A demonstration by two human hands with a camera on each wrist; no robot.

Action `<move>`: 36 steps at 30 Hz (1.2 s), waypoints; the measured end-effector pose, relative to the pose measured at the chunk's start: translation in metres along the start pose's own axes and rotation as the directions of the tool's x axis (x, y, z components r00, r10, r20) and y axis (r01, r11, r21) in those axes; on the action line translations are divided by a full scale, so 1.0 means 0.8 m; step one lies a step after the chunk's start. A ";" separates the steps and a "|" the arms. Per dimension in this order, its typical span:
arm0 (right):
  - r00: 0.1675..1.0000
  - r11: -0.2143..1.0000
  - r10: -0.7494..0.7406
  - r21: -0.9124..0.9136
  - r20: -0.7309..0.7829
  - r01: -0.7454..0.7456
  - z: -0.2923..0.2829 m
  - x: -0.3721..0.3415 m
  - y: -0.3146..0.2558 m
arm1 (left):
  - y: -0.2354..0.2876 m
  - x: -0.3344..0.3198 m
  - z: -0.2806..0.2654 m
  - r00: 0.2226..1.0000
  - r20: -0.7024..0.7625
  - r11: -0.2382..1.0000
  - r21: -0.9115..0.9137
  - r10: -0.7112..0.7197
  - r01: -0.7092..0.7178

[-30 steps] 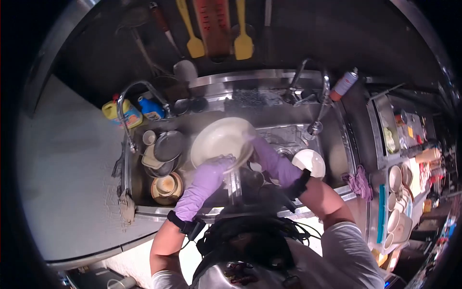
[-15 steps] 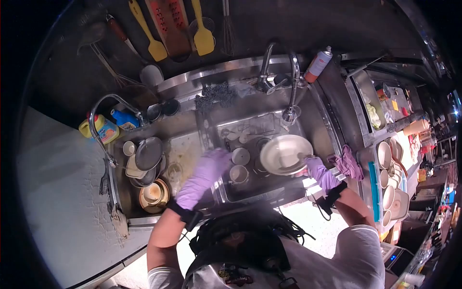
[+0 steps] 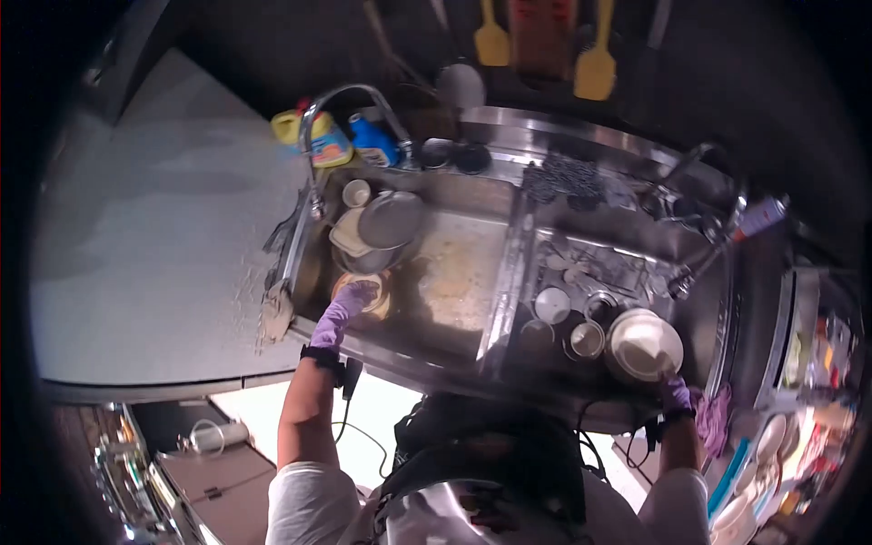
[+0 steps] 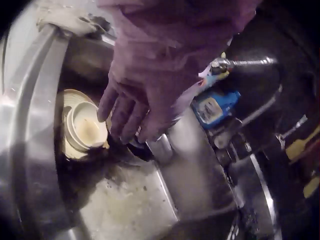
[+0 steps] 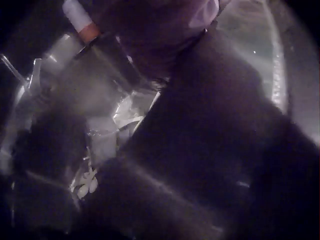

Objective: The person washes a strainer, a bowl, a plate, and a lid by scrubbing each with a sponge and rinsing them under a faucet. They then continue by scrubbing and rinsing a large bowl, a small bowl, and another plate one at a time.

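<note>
In the head view, my purple-gloved left hand (image 3: 341,313) is over the stacked bowls (image 3: 376,304) in the left basin. The left wrist view shows this hand (image 4: 150,85) with loosely bent fingers pointing down, holding nothing, beside the nested cream bowls (image 4: 86,127). My gloved right hand (image 3: 674,392) grips the near rim of a white bowl (image 3: 643,341), low in the right basin. In the dark right wrist view only part of the right hand (image 5: 160,30) shows; its fingers are hidden.
Dark pans and dishes (image 3: 389,221) lie behind the stacked bowls. Cups (image 3: 552,305) and utensils stand in the right basin. Faucets (image 3: 352,88) arch over both basins, with a divider (image 3: 510,282) between. Bottles (image 3: 372,143) stand behind the left basin; a purple cloth (image 3: 716,422) hangs at right.
My left hand has moved left, from near the divider to the stacked bowls. The white bowl, earlier in both hands, was carried right by my right hand. The head view has shifted.
</note>
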State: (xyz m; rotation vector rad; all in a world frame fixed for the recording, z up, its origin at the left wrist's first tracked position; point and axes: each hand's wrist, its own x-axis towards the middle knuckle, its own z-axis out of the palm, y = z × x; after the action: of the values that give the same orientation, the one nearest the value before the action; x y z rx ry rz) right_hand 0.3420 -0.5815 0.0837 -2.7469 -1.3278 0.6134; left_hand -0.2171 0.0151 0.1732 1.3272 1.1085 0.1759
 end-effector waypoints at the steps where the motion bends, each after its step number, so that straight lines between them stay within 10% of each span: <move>1: 0.967 0.978 -0.197 -0.106 -0.164 0.181 0.053 0.004 0.051 | -0.015 0.000 -0.028 0.998 0.061 0.981 -0.190 -0.018 0.029; 2: 0.999 0.998 -0.002 -0.055 -0.049 -0.001 0.068 0.006 0.062 | -0.035 0.005 -0.051 0.992 0.129 0.926 -0.373 -0.013 0.060; 6: 0.996 0.996 0.031 0.083 0.081 -0.038 -0.002 -0.004 0.009 | -0.034 -0.013 -0.056 0.985 -0.163 0.981 -0.193 -0.060 0.028; 7: 0.995 0.996 0.049 0.074 0.083 -0.056 -0.001 -0.004 0.005 | -0.046 -0.004 -0.076 0.985 -0.053 0.905 -0.406 -0.163 0.127; 10: 0.945 0.904 0.225 0.310 0.238 -0.293 0.024 0.011 0.025 | -0.018 -0.013 -0.058 0.961 -0.266 0.997 -0.035 -0.079 0.073; 11: 0.990 0.983 -0.019 0.183 0.142 -0.008 0.016 0.010 0.024 | -0.013 -0.012 -0.064 0.963 -0.263 0.998 -0.036 -0.067 0.059; 14: 0.923 0.343 0.166 0.857 0.347 -0.384 -0.006 0.022 -0.008 | -0.014 0.019 -0.102 0.979 -0.202 0.999 0.046 0.032 -0.024; 17: 0.910 0.219 0.297 0.907 0.289 -0.359 0.024 0.052 0.019 | 0.031 0.041 -0.130 0.959 -0.119 0.847 0.505 0.258 -0.166; 18: 0.899 0.191 0.345 0.917 0.271 -0.350 0.017 0.060 0.006 | 0.054 0.043 -0.135 0.911 -0.051 0.483 0.859 0.410 -0.169; 20: 0.956 0.458 0.292 0.874 0.021 -0.159 0.011 0.074 -0.035 | 0.054 0.082 -0.158 0.936 -0.145 0.687 0.716 0.320 -0.124; 22: 0.937 0.033 0.311 0.983 0.160 -0.178 -0.033 0.074 -0.104 | 0.120 0.077 -0.128 0.959 -0.234 0.598 0.796 0.160 0.094; 23: 0.893 0.157 0.297 0.905 0.338 -0.395 -0.085 0.066 -0.140 | 0.145 0.078 -0.120 0.955 -0.283 0.534 0.822 0.086 0.196; 28: 0.945 0.203 0.266 0.948 0.187 -0.245 -0.142 0.059 -0.308 | 0.031 0.230 -0.190 0.963 -0.250 0.765 0.639 0.101 0.086; 36: 0.898 0.297 0.353 0.879 0.261 -0.372 -0.176 0.056 -0.398 | 0.027 0.316 -0.189 0.926 -0.105 0.531 0.840 0.362 -0.112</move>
State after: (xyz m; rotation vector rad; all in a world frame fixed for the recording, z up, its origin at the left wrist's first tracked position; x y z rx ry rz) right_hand 0.1798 -0.3253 0.2606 -1.9725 -0.0910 0.9992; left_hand -0.1857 0.2933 0.0784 2.3910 1.2890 0.0212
